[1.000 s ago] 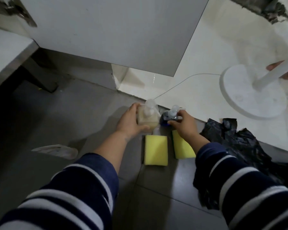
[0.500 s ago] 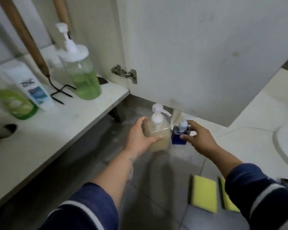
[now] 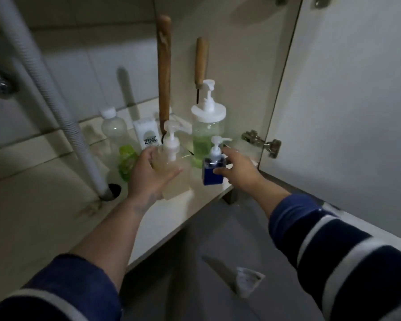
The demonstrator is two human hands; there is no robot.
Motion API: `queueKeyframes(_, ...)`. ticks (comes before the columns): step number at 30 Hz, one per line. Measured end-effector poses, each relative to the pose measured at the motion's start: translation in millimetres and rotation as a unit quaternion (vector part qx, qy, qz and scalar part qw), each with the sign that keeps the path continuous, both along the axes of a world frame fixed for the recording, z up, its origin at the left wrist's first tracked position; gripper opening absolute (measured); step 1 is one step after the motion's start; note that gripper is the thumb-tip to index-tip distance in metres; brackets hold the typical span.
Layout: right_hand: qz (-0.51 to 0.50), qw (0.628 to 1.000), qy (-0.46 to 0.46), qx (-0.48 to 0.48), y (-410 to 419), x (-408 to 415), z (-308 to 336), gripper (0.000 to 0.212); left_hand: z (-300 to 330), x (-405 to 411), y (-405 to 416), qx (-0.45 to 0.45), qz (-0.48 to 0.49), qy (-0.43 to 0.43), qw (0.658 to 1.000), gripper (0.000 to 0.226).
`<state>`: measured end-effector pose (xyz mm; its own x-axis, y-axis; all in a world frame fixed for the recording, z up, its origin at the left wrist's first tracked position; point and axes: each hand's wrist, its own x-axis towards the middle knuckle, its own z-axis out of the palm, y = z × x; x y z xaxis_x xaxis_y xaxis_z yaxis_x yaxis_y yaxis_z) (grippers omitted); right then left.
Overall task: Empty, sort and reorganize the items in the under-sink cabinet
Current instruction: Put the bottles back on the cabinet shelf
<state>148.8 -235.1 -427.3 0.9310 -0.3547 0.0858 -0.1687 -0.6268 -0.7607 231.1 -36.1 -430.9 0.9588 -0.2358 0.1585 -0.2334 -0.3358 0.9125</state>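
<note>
My left hand grips a square pump bottle of beige liquid, held just above the cabinet shelf. My right hand holds a small blue pump bottle over the shelf's right front corner. Behind them on the shelf stand a tall pump bottle of green liquid, a white ZINC tube, a clear plastic bottle and a small green bottle, partly hidden by my left hand.
Two wooden-handled tools lean against the cabinet's right wall. A corrugated drain hose runs down into a hole in the shelf at left. The open cabinet door stands at right, hinge beside my right hand. A scrap of white wrapper lies on the grey floor.
Both hands lifted the two pump bottles off the floor beside the yellow sponges and carried them up and into the cabinet. The view swung from the floor to the shelf.
</note>
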Motion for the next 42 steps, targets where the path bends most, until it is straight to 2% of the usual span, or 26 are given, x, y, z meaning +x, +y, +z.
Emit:
queueKeyframes(6, 0.018, 0.999, 0.033, -0.014, 46.8, 64.0, -8.0, 0.052, -12.8, 40.8, 27.5, -0.007, 0.055, -0.009, 0.998, 0.073)
queueKeyframes(10, 0.026, 0.998, 0.048, -0.016, 57.2, 90.0, -16.7, 0.05, -28.1, 50.1, 28.8, 0.009, 0.049, -0.017, 0.999, 0.076)
queueKeyframes(21, 0.023, 0.999, 0.042, 0.012, 58.1, 103.4, -34.3, 0.055, -46.4, 50.5, 28.8, 0.025, 0.052, -0.025, 0.998, 0.076)
queueKeyframes(25, 0.021, 0.998, 0.054, 0.04, 58.9, 98.2, -32.7, 0.063, -40.7, 49.9, 26.3, 0.047, 0.059, -0.017, 0.997, 0.086)
queueKeyframes(30, -0.001, 0.995, 0.098, 0.012, 47.9, 68.6, -28.8, 0.06, -36.3, 34.2, 14.2, 0.099, 0.099, -0.008, 0.99, 0.095)
queueKeyframes(36, -0.013, 0.991, 0.129, -0.019, 6.9, -1.1, -28.6, 0.047, -43.4, -27.3, -33.1, 0.087, 0.211, 0.035, 0.973, 0.094)
queueKeyframes(39, -0.022, 0.988, 0.146, -0.049, -25.2, -54.6, -31.0, 0.047, -45.4, -58.6, -68.0, 0.125, 0.202, 0.032, 0.971, 0.095)
queueKeyframes(42, -0.053, 0.98, 0.182, -0.065, -63.9, -118.7, -41.2, 0.046, -52.7, -100.0, -108.5, 0.142, 0.134, 0.003, 0.981, 0.088)
